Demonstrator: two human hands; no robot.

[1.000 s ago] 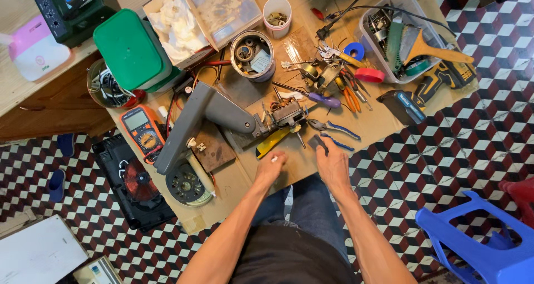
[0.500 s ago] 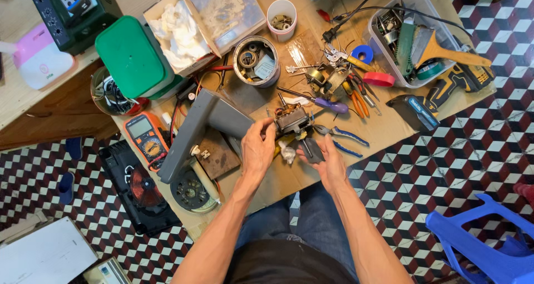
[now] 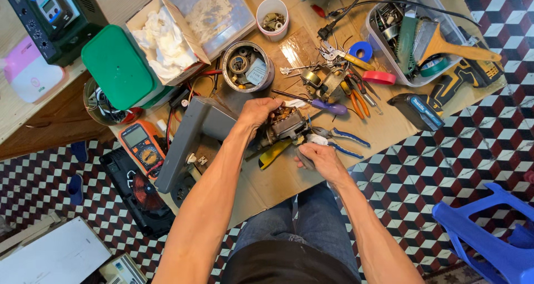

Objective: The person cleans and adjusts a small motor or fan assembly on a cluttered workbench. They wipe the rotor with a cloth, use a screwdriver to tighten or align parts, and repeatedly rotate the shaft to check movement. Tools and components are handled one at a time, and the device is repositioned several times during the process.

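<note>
Motor: a small electric motor (image 3: 286, 123) with exposed windings sits near the middle of the bench (image 3: 389, 128), just in front of our body.
Head view, left hand: our left hand (image 3: 257, 110) is curled over the motor's left end, fingers wrapped round it, closed on the part.
Head view, right hand: our right hand (image 3: 316, 157) lies just below and to the right of the motor, fingers folded round something small and pale; we cannot tell what it is, perhaps a scrap of cloth or a fitting.
Key relation: the motor lies up and to the left of the right hand, nearly touching it; its long axis runs roughly left to right with a slight tilt, and the left hand is the nearer, already on it.
Head view, close neighbours: a yellow-handled tool (image 3: 275, 153) lies under the motor, blue-handled pliers (image 3: 345, 139) just to the right, a purple-handled screwdriver (image 3: 328, 106) above.
Head view, farther off: a grey housing (image 3: 186, 142) stands left of our forearm, an orange multimeter (image 3: 143, 148) beyond it, and a round tin of parts (image 3: 247, 67) above.
</note>
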